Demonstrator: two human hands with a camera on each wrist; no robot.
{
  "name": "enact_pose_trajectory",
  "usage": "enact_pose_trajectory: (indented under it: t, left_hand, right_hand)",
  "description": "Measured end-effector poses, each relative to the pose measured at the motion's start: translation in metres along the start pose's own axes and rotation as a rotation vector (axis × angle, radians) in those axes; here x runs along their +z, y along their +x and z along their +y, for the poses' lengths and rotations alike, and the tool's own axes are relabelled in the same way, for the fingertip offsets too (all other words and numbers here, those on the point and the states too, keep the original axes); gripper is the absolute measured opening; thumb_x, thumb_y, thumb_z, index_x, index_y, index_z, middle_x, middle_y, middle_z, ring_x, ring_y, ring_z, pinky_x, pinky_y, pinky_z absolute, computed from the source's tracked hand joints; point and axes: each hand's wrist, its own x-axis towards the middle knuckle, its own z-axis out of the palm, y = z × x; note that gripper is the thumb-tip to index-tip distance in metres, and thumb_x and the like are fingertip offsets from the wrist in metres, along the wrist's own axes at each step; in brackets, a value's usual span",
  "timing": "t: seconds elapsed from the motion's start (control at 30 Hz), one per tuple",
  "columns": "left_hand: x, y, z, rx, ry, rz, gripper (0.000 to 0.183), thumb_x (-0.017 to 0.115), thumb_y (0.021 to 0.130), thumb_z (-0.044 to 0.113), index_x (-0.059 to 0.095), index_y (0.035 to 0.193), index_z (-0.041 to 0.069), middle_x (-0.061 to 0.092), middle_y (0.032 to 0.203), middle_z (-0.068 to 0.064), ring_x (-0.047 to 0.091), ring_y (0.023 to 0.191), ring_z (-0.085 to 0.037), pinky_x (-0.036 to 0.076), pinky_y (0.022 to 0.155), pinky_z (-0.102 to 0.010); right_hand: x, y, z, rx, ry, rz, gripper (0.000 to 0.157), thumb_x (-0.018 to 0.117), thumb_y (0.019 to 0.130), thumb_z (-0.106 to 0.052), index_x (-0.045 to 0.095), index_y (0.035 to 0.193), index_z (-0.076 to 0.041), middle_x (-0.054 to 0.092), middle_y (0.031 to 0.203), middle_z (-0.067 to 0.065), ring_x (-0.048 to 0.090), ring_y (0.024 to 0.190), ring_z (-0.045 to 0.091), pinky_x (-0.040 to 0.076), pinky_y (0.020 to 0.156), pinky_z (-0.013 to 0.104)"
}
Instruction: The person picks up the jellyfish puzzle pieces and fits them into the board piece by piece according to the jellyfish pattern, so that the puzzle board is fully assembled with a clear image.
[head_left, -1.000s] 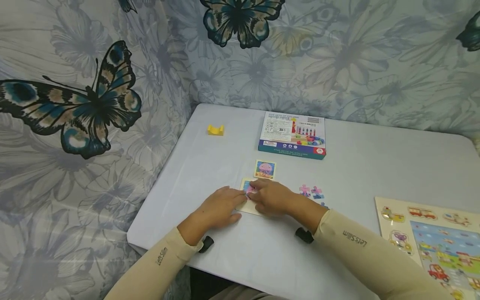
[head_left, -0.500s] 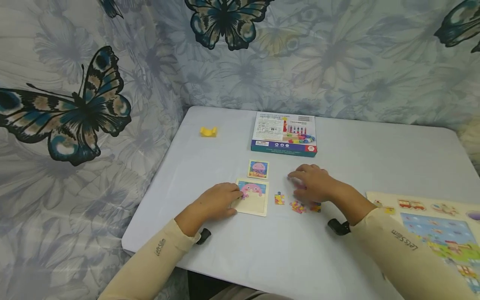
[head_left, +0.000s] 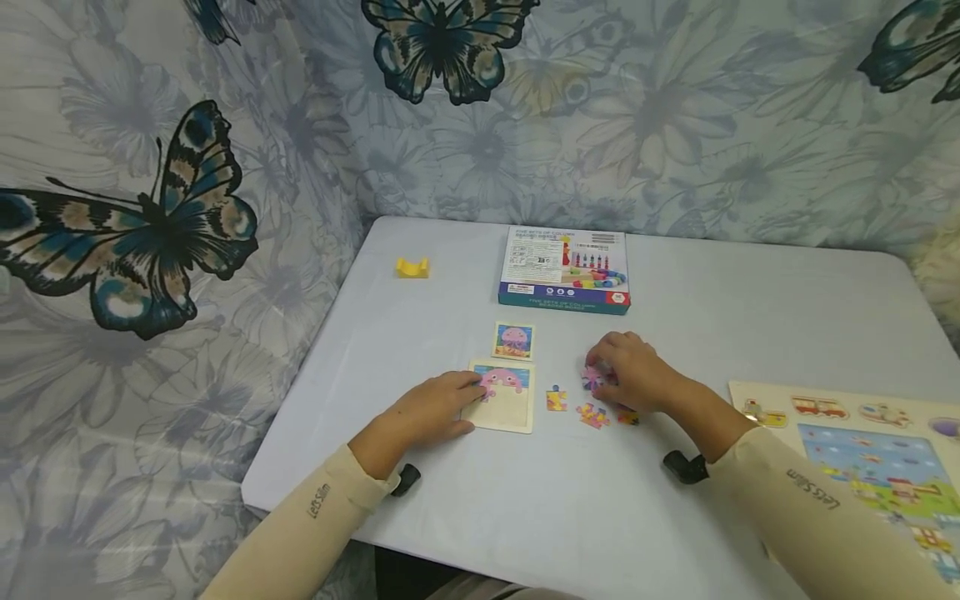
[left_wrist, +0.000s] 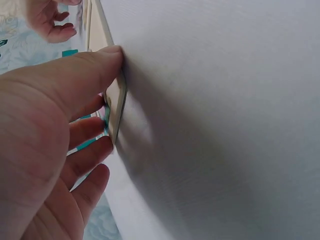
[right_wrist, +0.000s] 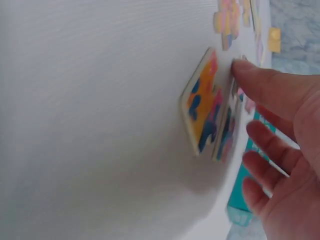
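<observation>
A square wooden puzzle tray with a partly assembled pink jellyfish picture lies flat before me. My left hand rests against its left side, the thumb touching the near edge and the fingers spread along the adjoining side. To the right, my right hand has thumb and fingertips around a pink-and-purple jigsaw piece; in the right wrist view the thumb meets a piece's edge. Loose pieces lie close by: a yellow one, a pink-and-yellow one and an orange one partly under the hand.
A small jellyfish picture card lies just beyond the tray. Farther back are a boxed set and a yellow curved block. A large picture board lies at right, partly behind the right sleeve.
My right hand has left the tray, moved right to the loose pieces and brought its fingertips around one. The left hand stays at the tray's left side. The head view has shifted slightly.
</observation>
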Motion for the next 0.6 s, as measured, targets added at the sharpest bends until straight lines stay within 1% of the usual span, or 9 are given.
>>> enact_pose_trajectory:
  t: [0.07,0.13,0.2,0.3,0.37,0.43,0.5,0.6]
  left_hand:
    - [0.0,-0.001,0.0,-0.006,-0.002,-0.001,0.063,0.072,0.096,0.037,0.052,0.151,0.013,0.045,0.159,-0.005,0.042,0.147,-0.023,0.039,0.119,-0.039]
    - [0.0,-0.002,0.001,-0.013,0.0,-0.006,0.063,0.071,0.097,0.037,0.051,0.152,0.013,0.044,0.16,-0.004,0.041,0.147,-0.023,0.039,0.119,-0.039]
    - [-0.001,-0.001,0.001,-0.02,-0.003,-0.011,0.063,0.07,0.097,0.037,0.05,0.152,0.014,0.043,0.161,-0.003,0.041,0.148,-0.022,0.038,0.119,-0.038]
    - [-0.001,0.0,0.001,-0.033,-0.009,-0.021,0.064,0.07,0.097,0.037,0.049,0.153,0.015,0.043,0.161,-0.001,0.04,0.148,-0.021,0.037,0.12,-0.038]
    - [-0.001,0.001,0.001,-0.043,-0.017,-0.03,0.064,0.07,0.097,0.037,0.049,0.153,0.015,0.042,0.162,0.0,0.039,0.149,-0.021,0.036,0.12,-0.037]
    - [-0.002,0.001,0.001,-0.051,-0.023,-0.038,0.064,0.07,0.097,0.037,0.049,0.153,0.016,0.042,0.162,0.001,0.039,0.149,-0.02,0.036,0.121,-0.037]
    - [-0.003,0.001,0.001,-0.056,-0.029,-0.044,0.064,0.07,0.097,0.037,0.048,0.153,0.015,0.041,0.162,0.001,0.038,0.15,-0.02,0.035,0.121,-0.038]
    - [-0.004,0.001,0.001,-0.055,-0.029,-0.047,0.063,0.069,0.098,0.036,0.048,0.153,0.015,0.042,0.162,0.0,0.038,0.15,-0.02,0.035,0.121,-0.038]
  right_hand:
    - [-0.003,0.004,-0.005,0.024,0.05,-0.03,0.036,0.084,0.085,-0.023,0.068,0.116,-0.012,0.067,0.109,0.006,0.058,0.105,0.027,0.054,0.095,0.048]
    - [-0.006,0.009,-0.01,0.047,0.099,-0.052,0.028,0.082,0.088,-0.021,0.068,0.111,-0.013,0.067,0.096,0.001,0.06,0.093,0.022,0.058,0.087,0.04]
    - [-0.01,0.015,-0.018,0.06,0.153,-0.061,0.019,0.078,0.091,-0.02,0.068,0.105,-0.013,0.065,0.086,0.0,0.059,0.085,0.019,0.055,0.079,0.033]
    - [-0.011,0.027,-0.035,0.081,0.266,-0.065,0.012,0.076,0.093,-0.019,0.068,0.099,-0.013,0.065,0.084,0.001,0.06,0.082,0.019,0.056,0.075,0.029]
    - [-0.008,0.035,-0.05,0.104,0.346,-0.085,0.012,0.076,0.093,-0.019,0.068,0.098,-0.012,0.065,0.086,0.003,0.06,0.082,0.02,0.056,0.073,0.029]
    - [0.0,0.045,-0.065,0.126,0.403,-0.118,0.014,0.077,0.093,-0.021,0.067,0.097,-0.012,0.064,0.088,0.004,0.06,0.082,0.02,0.056,0.07,0.028]
    - [0.009,0.053,-0.079,0.13,0.432,-0.148,0.016,0.078,0.092,-0.023,0.067,0.096,-0.012,0.064,0.087,0.005,0.06,0.08,0.02,0.054,0.067,0.028]
    - [0.022,0.064,-0.094,0.112,0.449,-0.182,0.016,0.078,0.091,-0.022,0.066,0.095,-0.011,0.064,0.085,0.005,0.061,0.075,0.019,0.053,0.064,0.026]
